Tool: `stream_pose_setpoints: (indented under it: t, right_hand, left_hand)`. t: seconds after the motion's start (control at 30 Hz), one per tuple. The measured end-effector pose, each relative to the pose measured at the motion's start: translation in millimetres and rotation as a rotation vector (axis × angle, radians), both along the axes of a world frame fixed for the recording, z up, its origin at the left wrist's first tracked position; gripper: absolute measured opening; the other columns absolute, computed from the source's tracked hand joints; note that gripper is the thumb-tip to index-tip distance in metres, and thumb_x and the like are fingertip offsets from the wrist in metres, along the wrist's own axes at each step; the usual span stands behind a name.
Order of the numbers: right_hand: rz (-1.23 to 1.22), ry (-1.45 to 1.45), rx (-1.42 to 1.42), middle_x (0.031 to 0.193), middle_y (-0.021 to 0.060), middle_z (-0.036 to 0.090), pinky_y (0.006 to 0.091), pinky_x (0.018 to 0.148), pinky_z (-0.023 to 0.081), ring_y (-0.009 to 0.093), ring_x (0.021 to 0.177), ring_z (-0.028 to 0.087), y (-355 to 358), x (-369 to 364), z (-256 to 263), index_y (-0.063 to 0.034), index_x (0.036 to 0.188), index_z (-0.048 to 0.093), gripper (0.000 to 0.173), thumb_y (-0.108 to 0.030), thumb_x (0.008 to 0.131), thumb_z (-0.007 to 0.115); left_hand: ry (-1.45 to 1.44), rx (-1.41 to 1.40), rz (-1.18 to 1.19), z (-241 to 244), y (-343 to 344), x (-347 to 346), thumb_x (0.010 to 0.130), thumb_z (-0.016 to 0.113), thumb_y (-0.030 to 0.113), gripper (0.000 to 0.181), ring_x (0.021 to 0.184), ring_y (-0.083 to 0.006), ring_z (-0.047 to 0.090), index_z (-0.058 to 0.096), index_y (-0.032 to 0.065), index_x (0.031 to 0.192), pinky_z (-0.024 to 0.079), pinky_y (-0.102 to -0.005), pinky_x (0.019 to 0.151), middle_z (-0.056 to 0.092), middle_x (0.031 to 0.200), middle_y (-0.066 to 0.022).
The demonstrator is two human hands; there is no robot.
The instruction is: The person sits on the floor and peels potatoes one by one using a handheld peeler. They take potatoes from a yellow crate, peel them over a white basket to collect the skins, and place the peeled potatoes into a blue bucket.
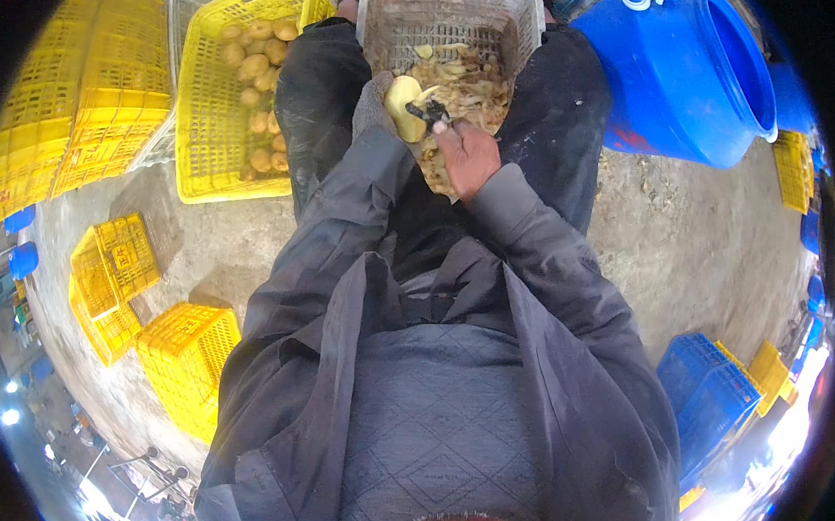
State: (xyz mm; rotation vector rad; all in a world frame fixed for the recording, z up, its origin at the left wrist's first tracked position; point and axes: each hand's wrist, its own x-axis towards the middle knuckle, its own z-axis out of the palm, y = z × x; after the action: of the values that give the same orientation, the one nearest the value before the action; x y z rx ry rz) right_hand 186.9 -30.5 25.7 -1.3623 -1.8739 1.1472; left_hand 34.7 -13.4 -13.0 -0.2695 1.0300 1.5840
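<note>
My left hand [376, 105], in a grey knit glove, grips a pale potato with its skin off [404, 107]. My bare right hand [467, 153] is closed around a black-headed peeler [428, 112], whose head lies against the potato's right side. A strip of peel stands out above the peeler. Both hands are over the near end of a dirty whitish plastic crate [534, 18] between my knees, and potato peels [462, 84] are heaped inside it. Unpeeled potatoes [254, 67] lie in a yellow plastic crate [195, 130] by my left leg.
Stacked yellow crates [68, 101] stand at the far left. Further yellow crates [184, 361] rest on the concrete floor [682, 249] at left. A large blue plastic barrel [661, 75] with a white handle lies tilted beside my right knee. A blue crate [710, 394] is at lower right.
</note>
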Motion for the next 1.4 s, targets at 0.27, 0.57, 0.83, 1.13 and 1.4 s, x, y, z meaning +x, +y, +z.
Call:
stream_pose_setpoints:
  t: [0.27, 0.57, 0.83, 1.13, 1.4]
  right_hand:
    - [0.181, -0.106, 0.041, 0.069, 0.0280, 0.053, 0.0463, 0.062, 0.042, 0.047, 0.072, 0.055, -23.0, 15.6, 13.5, 0.0024, 0.078, 0.053, 0.035, -0.029, 0.093, 0.052]
    - [0.186, -0.062, 0.127, 0.073, 0.0281, 0.054, 0.0472, 0.063, 0.041, 0.047, 0.073, 0.055, -20.8, 23.8, 24.1, 0.0032, 0.077, 0.053, 0.037, -0.031, 0.092, 0.054]
    - [0.007, -0.075, 0.137, 0.072, 0.0283, 0.055, 0.0511, 0.063, 0.040, 0.047, 0.073, 0.054, 17.0, -6.8, 16.3, 0.0027, 0.079, 0.053, 0.038, -0.033, 0.092, 0.053]
    - [0.323, -0.246, 0.147, 0.077, 0.0241, 0.056, 0.0476, 0.062, 0.044, 0.043, 0.073, 0.057, -29.6, 27.8, 23.3, -0.0011, 0.083, 0.055, 0.025, -0.024, 0.094, 0.050]
    - [-0.008, -0.009, -0.030, 0.065, 0.0204, 0.051, 0.0417, 0.058, 0.040, 0.032, 0.060, 0.052, -9.3, 30.7, 12.1, 0.0033, 0.078, 0.054, 0.034, -0.027, 0.093, 0.053]
  left_hand:
    - [0.167, 0.012, 0.031, -22.4, 4.0, -10.3, 0.085, 0.062, 0.029, 0.025, 0.074, -0.0255, 0.063, 0.062, 0.0074, 0.098, 0.053, -0.0404, 0.066, 0.064, 0.085, -0.0089]
    - [-0.120, 0.080, 0.103, -2.3, 2.4, -5.1, 0.086, 0.062, 0.028, 0.024, 0.074, -0.0260, 0.063, 0.062, 0.0067, 0.097, 0.054, -0.0414, 0.066, 0.064, 0.085, -0.0095]
    - [-0.156, 0.098, 0.058, -6.1, 4.3, 0.7, 0.087, 0.061, 0.026, 0.022, 0.072, -0.0270, 0.062, 0.061, 0.0064, 0.097, 0.054, -0.0424, 0.065, 0.064, 0.085, -0.0096]
    - [-0.207, 0.021, 0.061, 22.0, 3.4, -5.9, 0.089, 0.056, 0.042, 0.034, 0.072, -0.0313, 0.064, 0.065, 0.0088, 0.092, 0.055, -0.0431, 0.064, 0.067, 0.081, -0.0068]
    - [-0.087, 0.222, -0.009, 40.1, -13.6, 5.1, 0.082, 0.064, 0.024, 0.027, 0.077, -0.0323, 0.062, 0.059, 0.0056, 0.100, 0.055, -0.0481, 0.071, 0.062, 0.089, -0.0114]
